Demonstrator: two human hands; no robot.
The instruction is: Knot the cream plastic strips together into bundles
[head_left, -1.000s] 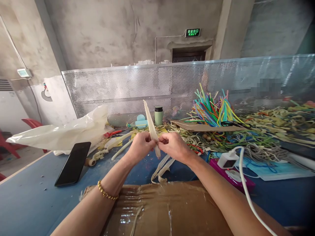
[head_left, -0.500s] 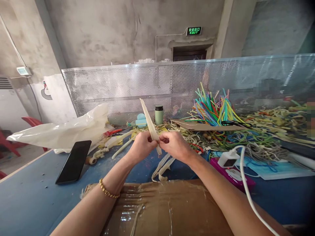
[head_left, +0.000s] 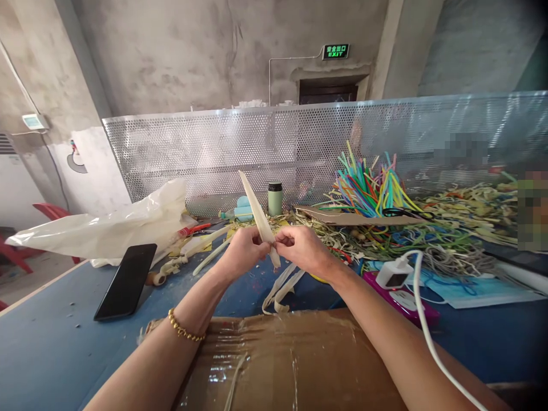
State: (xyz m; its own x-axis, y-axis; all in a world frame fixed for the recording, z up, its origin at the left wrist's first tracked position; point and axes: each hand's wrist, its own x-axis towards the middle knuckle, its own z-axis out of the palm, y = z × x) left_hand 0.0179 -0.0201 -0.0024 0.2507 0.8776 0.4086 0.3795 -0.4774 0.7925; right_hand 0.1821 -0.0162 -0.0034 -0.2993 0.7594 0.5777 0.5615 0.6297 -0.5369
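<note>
A long, flat, cream-coloured strip, like a dried husk leaf (head_left: 256, 208), points up and away from me, tapering at its far end. Near its lower end, my left hand (head_left: 245, 249) pinches it from the left between thumb and fingers. On the other side my right hand (head_left: 302, 246) is closed on the same lower part, its fingertips close to my left thumb. Exactly how the fingers meet on the strip is partly hidden. Below the hands, pale curled strips (head_left: 282, 291) lie on the blue table (head_left: 55, 342), just beyond a taped cardboard box (head_left: 278, 365).
A black phone (head_left: 126, 282) and clear plastic bag (head_left: 107, 220) are at left. Behind my hands stands a green jar (head_left: 275, 200). Colourful stems (head_left: 372, 188) and heaped strips (head_left: 466, 205) fill the right. A white cable (head_left: 422, 308) runs from a purple power strip (head_left: 406, 299).
Both hands keep their pinch on the pale strip, with only slight finger movement. The whole view has shifted a little, so everything appears slightly further left.
</note>
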